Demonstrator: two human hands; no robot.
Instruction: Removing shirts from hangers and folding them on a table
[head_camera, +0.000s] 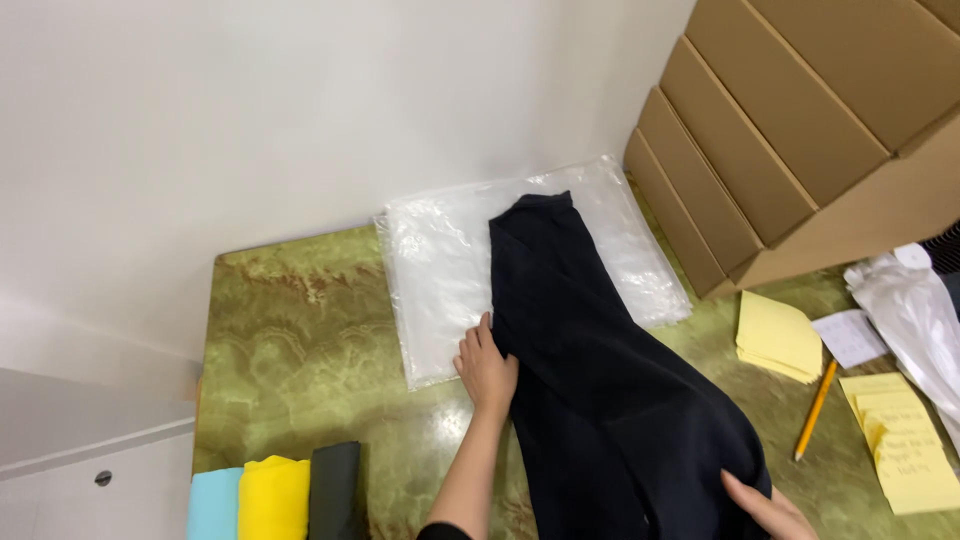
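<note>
A dark navy garment (600, 380) lies lengthwise on a green marbled tabletop (300, 340), its far end resting on a stack of clear plastic bags (440, 270). My left hand (487, 367) lies flat against the garment's left edge, fingers pointing away from me and partly on the plastic. My right hand (768, 508) rests on the garment's near right corner at the bottom of the view, fingers pressed on the cloth.
Stacked flat cardboard boxes (800, 130) lean at the back right. Yellow note pads (778, 337), a pencil (816, 408), a white slip and a white plastic bag (915, 320) lie to the right. Folded light blue, yellow and black cloths (275, 498) sit at the near left. A white wall stands behind.
</note>
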